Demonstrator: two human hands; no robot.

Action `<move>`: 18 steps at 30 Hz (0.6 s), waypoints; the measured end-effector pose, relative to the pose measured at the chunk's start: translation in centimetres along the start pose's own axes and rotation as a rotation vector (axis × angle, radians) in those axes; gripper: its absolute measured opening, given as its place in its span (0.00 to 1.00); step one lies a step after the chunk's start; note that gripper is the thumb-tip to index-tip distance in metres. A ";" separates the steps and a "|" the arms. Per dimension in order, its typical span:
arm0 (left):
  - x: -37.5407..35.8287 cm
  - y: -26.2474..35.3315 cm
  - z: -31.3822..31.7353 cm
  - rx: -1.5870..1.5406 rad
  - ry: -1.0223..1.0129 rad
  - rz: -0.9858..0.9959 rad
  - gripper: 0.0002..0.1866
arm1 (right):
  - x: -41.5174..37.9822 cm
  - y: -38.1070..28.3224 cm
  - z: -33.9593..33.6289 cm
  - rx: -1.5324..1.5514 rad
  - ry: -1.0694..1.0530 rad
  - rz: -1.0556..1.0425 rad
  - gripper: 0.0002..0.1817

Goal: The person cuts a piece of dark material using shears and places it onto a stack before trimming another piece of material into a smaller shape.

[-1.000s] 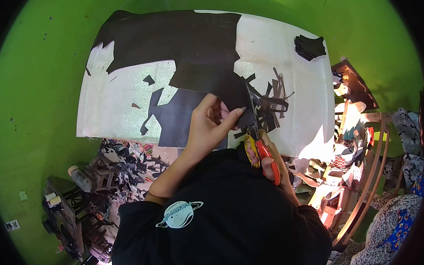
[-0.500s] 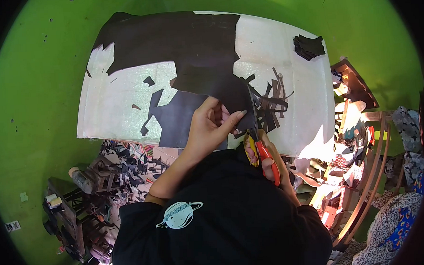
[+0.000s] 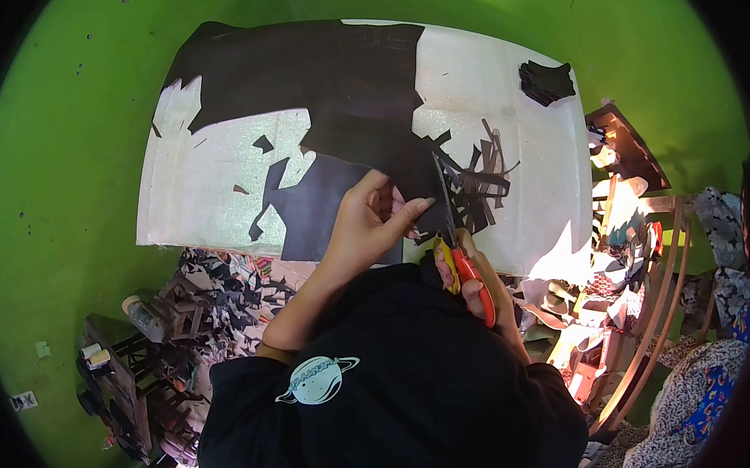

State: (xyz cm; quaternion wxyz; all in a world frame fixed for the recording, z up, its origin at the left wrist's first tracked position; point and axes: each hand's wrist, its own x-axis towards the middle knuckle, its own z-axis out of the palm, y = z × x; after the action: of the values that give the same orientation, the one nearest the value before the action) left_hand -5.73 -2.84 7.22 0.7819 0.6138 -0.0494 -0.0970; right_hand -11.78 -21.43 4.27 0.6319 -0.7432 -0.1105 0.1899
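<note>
A large dark brown sheet [image 3: 318, 69] of leather-like material, cut to an irregular outline, lies across the white tabletop. Thumb and fingers of my left hand [image 3: 374, 213] are closed on its near edge, lifting that part a little. My right hand [image 3: 482, 288] grips scissors [image 3: 466, 268] with red and yellow handles. The blades point away from me along the sheet's right edge, beside a narrow strip. Under my left wrist lies a second, greyer dark piece [image 3: 315, 203]. Thin dark offcuts [image 3: 486, 179] are heaped just right of the blades.
Small dark pieces are stacked [image 3: 547, 83] at the table's far right corner. Scraps [image 3: 244, 298] cover the floor on the left, near a small wooden stool [image 3: 181, 305] and a jar [image 3: 144, 318]. A curved wooden frame [image 3: 655, 330] and patterned cloth [image 3: 683, 396] are at the right.
The scissor handles have come closer together, and the blades have narrowed along the sheet's right edge. My left hand has stayed nearly in place on the sheet.
</note>
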 end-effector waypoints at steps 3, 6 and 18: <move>0.1 -0.3 0.0 -0.005 -0.001 -0.016 0.10 | 0.0 0.1 0.6 0.034 0.099 -0.041 0.45; 0.2 0.1 0.2 -0.013 -0.007 0.001 0.10 | 0.2 0.3 0.3 0.051 0.051 -0.035 0.47; 0.3 0.5 0.5 0.011 0.002 0.023 0.10 | 0.0 0.1 0.2 0.140 0.021 -0.008 0.47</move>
State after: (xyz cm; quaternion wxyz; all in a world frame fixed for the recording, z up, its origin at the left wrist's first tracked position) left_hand -5.53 -3.27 7.84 0.7795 0.6178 -0.0561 -0.0870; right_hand -11.87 -21.26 4.18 0.6844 -0.6985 -0.0933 0.1870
